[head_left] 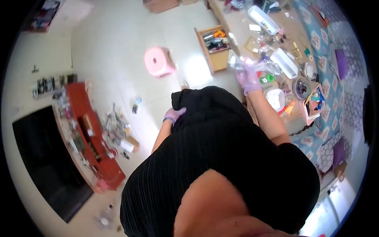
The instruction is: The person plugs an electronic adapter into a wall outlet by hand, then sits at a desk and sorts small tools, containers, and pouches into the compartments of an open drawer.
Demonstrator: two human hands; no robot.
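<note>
My right hand, in a thin purple glove, is over the near edge of the cluttered table. Its fingers are closed round clear plastic items, whose exact shape is blurred. Just beyond it lie small green things and a white tray. My left hand, also gloved, rests against the black clothing at my side, its fingers partly hidden by the cloth. An open drawer with mixed small items sticks out from the table, left of my right hand.
A pink stool stands on the pale floor. Scattered items lie beside a red cabinet and a large black screen at the left. A sofa with a blue floral cover runs behind the table, and a white bowl sits near its edge.
</note>
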